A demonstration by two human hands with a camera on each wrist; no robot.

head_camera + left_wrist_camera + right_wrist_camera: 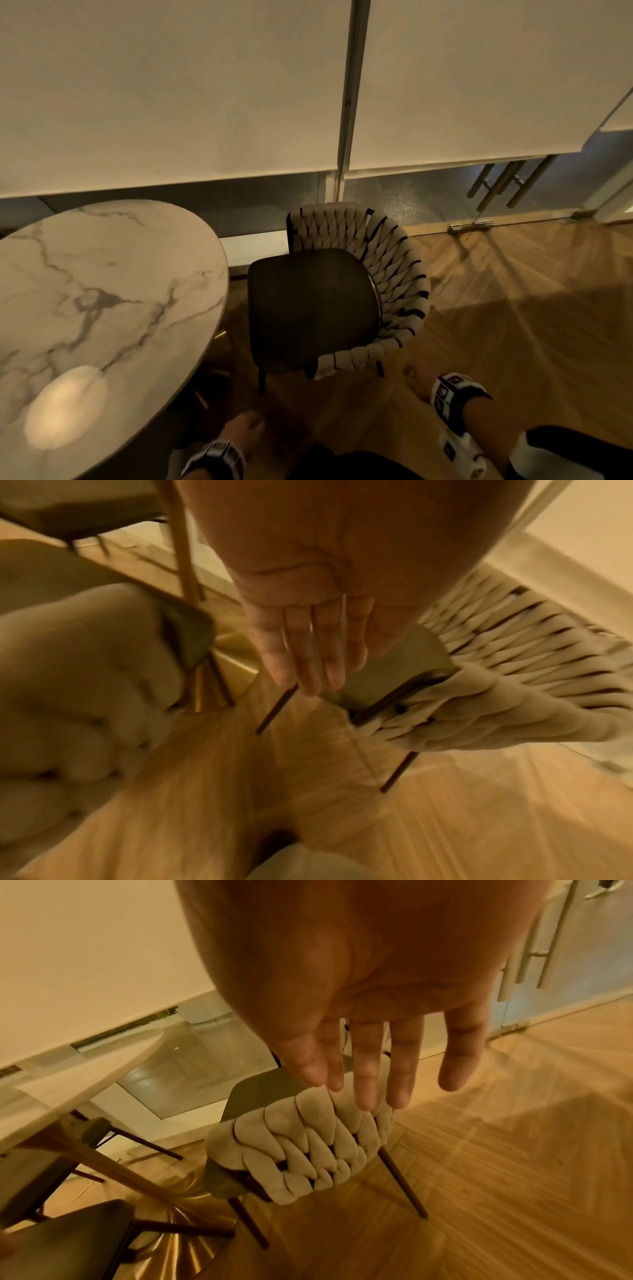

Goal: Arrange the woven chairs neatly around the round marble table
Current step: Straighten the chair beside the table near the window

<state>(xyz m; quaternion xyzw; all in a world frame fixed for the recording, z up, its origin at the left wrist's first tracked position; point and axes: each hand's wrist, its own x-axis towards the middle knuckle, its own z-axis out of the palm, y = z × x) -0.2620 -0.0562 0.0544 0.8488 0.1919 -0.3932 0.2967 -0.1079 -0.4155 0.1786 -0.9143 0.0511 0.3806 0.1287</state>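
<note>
A woven chair [342, 294] with a dark seat and cream braided back stands right of the round marble table [92, 308], its seat facing the table. My left hand [245, 433] hangs near the table's edge, below the chair's near corner, with straight fingers [304, 656] that hold nothing. My right hand [416, 375] is just off the chair's near back end, its fingers [369, 1074] spread straight above the braid [308, 1145], apart from it. A second woven chair [68, 696] shows blurred at the left in the left wrist view.
Roller blinds [171, 96] cover the glass wall behind, with a glass door and its bar handles [507, 181] at the right. Herringbone wood floor [513, 308] spreads to the right. The table's gold base [192, 1231] and another dark seat [68, 1240] sit beneath the table.
</note>
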